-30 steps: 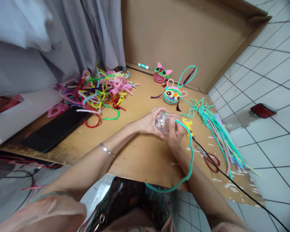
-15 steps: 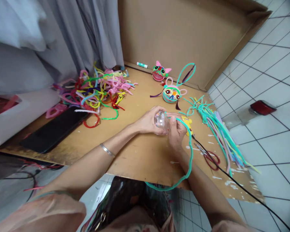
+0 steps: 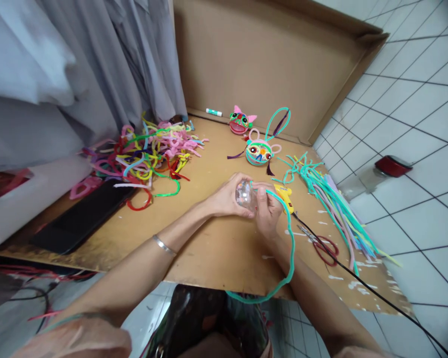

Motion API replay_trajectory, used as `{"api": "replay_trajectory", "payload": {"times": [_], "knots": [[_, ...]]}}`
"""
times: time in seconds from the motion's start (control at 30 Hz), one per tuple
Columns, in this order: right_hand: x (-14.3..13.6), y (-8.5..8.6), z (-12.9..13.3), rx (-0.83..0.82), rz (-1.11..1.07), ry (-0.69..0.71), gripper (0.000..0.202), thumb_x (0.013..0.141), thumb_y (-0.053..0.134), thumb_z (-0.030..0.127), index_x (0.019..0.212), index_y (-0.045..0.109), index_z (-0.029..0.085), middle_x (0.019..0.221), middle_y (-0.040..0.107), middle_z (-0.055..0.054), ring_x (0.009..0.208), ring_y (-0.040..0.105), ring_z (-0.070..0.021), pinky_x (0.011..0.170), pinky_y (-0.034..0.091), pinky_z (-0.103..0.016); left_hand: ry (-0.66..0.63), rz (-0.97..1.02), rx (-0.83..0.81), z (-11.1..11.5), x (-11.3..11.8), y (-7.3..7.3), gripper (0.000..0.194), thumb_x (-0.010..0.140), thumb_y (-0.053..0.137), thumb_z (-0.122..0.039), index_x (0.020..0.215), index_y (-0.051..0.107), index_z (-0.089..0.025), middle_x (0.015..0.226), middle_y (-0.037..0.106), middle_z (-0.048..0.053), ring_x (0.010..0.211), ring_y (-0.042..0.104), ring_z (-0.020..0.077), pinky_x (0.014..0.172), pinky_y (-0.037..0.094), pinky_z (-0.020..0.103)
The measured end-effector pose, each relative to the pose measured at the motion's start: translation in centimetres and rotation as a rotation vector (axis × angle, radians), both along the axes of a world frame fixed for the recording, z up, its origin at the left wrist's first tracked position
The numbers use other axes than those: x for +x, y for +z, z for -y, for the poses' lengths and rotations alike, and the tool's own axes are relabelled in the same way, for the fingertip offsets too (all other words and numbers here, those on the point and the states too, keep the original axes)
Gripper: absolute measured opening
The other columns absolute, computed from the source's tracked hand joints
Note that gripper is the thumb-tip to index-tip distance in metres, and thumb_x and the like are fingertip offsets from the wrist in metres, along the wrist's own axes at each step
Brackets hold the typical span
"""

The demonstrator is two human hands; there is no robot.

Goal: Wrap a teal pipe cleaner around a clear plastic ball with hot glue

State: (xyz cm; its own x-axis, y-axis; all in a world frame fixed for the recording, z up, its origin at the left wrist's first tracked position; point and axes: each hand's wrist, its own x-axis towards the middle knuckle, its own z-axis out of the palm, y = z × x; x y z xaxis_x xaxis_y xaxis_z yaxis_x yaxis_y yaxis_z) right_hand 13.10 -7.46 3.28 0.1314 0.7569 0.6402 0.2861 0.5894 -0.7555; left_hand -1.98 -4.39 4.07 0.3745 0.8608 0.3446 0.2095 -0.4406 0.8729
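Observation:
Between my hands is a small clear ball (image 3: 245, 194) with coloured specks. My left hand (image 3: 227, 197) is wrapped round its left side. On the ball's right, my right hand (image 3: 268, 209) pinches a long turquoise pipe cleaner (image 3: 291, 243), one end of which meets the ball. The rest of that strip curves down past my right forearm and hangs over the table's front edge. Beyond my hands stand a round animal head (image 3: 259, 152) with pink loop ears and a turquoise loop, and a smaller red and green one (image 3: 239, 123) with pink ears.
Mixed pipe cleaners (image 3: 160, 149) are heaped at the left by a black phone-like slab (image 3: 84, 219). At the right lie a yellow glue gun (image 3: 285, 195) with a black cord, red-handled scissors (image 3: 325, 248) and a pipe-cleaner bundle (image 3: 332, 204). A glue stick (image 3: 214, 112) lies at the back.
The view has shifted, so the table's things sit slightly lower and further left. Both hands keep their hold on the ball and the turquoise strip.

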Motion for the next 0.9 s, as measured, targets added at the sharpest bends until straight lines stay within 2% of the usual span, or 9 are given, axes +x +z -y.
{"api": "replay_trajectory", "payload": {"times": [0.1, 0.23, 0.47, 0.77, 0.9], "knots": [[-0.1, 0.1, 0.0, -0.002, -0.020, 0.002, 0.031, 0.099, 0.048, 0.043, 0.087, 0.069, 0.023, 0.090, 0.072, -0.004, 0.091, 0.066, -0.0203, 0.085, 0.053, -0.036, 0.021, -0.014, 0.001, 0.3, 0.2, 0.2, 0.082, 0.050, 0.090, -0.036, 0.121, 0.052, -0.020, 0.123, 0.060, 0.010, 0.115, 0.059, 0.0300, 0.103, 0.048, 0.047], [-0.1, 0.0, 0.0, 0.007, -0.023, 0.010, 0.031, 0.099, 0.047, 0.042, 0.088, 0.070, 0.023, 0.090, 0.072, -0.004, 0.091, 0.066, -0.0205, 0.087, 0.053, -0.037, 0.030, -0.007, -0.017, 0.5, 0.3, 0.3, 0.088, 0.051, 0.088, -0.034, 0.128, 0.047, -0.019, 0.128, 0.058, 0.012, 0.117, 0.059, 0.0300, 0.105, 0.048, 0.047], [0.2, -0.5, -0.4, 0.004, -0.029, 0.027, 0.029, 0.099, 0.046, 0.040, 0.091, 0.069, 0.024, 0.097, 0.073, -0.005, 0.096, 0.067, -0.0214, 0.092, 0.053, -0.039, 0.000, 0.055, -0.026, -0.1, 0.3, -1.0, 0.099, 0.051, 0.089, -0.033, 0.137, 0.041, -0.022, 0.131, 0.056, 0.011, 0.119, 0.059, 0.0283, 0.107, 0.047, 0.046], [0.1, -1.0, -0.5, -0.005, -0.090, 0.073, 0.024, 0.098, 0.049, 0.038, 0.091, 0.068, 0.024, 0.096, 0.072, -0.005, 0.095, 0.067, -0.0205, 0.092, 0.053, -0.038, -0.034, 0.047, 0.011, -0.2, 0.1, -0.9, 0.095, 0.054, 0.089, -0.033, 0.138, 0.045, -0.021, 0.134, 0.055, 0.013, 0.122, 0.058, 0.0302, 0.108, 0.045, 0.047], [0.1, -0.8, -0.5, 0.005, -0.064, 0.057, 0.026, 0.098, 0.049, 0.039, 0.090, 0.068, 0.024, 0.096, 0.072, -0.005, 0.096, 0.067, -0.0211, 0.092, 0.053, -0.038, -0.042, 0.043, 0.015, -0.3, 0.0, -1.0, 0.110, 0.054, 0.090, -0.033, 0.149, 0.035, -0.023, 0.140, 0.051, 0.014, 0.123, 0.057, 0.0296, 0.108, 0.045, 0.046]]}}
